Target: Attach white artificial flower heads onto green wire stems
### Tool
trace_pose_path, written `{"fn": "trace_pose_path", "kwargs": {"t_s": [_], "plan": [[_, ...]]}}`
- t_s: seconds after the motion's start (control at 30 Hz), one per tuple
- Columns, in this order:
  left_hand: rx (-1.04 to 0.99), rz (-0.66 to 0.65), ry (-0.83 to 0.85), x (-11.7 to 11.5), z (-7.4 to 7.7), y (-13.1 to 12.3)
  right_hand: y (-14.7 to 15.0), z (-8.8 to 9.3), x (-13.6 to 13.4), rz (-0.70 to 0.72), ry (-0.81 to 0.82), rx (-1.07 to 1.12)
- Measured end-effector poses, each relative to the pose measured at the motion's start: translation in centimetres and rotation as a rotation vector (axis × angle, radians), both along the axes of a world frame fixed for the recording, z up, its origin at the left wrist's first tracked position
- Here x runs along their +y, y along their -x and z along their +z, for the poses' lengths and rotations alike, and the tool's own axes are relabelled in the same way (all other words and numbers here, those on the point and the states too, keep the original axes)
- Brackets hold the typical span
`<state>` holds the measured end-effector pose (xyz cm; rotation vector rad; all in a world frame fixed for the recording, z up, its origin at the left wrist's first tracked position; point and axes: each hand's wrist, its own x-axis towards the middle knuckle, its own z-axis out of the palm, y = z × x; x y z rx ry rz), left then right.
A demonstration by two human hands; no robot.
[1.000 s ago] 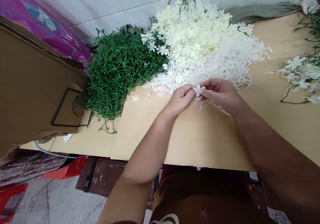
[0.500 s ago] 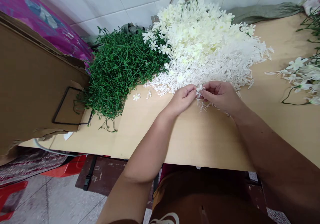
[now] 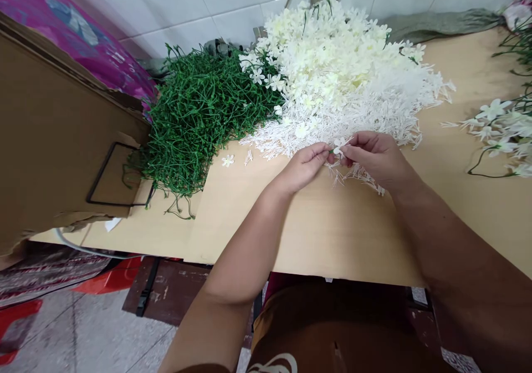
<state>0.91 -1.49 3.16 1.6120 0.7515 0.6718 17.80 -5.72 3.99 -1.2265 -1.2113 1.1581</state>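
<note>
My left hand (image 3: 305, 165) and my right hand (image 3: 374, 156) meet over the wooden table (image 3: 332, 229), fingertips pinched together on a small white artificial flower (image 3: 339, 143). A bit of green shows between the fingertips, too small to name. Just beyond the hands lies a heap of white plastic stamen sprigs (image 3: 374, 112), and behind that a big pile of cream-white flower heads (image 3: 328, 51). A mound of green plastic stems (image 3: 199, 118) lies to the left of them.
A brown cardboard box (image 3: 54, 140) stands at the table's left end. One loose white flower (image 3: 226, 161) lies on the table near the green stems. Finished white flower sprays (image 3: 501, 126) lie at the right edge. A tiled wall (image 3: 187, 1) backs the table.
The flower between my fingertips has turned from facing up to edge-on, and both hands have shifted slightly right and up. The rest of the table is unchanged.
</note>
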Motion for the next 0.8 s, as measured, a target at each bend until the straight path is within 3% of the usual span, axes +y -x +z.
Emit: {"fn": "trace_pose_path", "kwargs": {"t_s": [0.17,0.3,0.8], "plan": [[-0.122,-0.072,0.097,0.12,-0.53,-0.04,-0.51,-0.23,0.28,0.187,0.115,0.214],[-0.124,-0.124,0.131,0.21,-0.63,-0.05,-0.78,-0.41,0.33,0.26,0.139,0.254],[-0.026,-0.134,0.044,0.35,-0.65,0.45,-0.26,-0.82,0.28,0.227,0.123,0.259]]}}
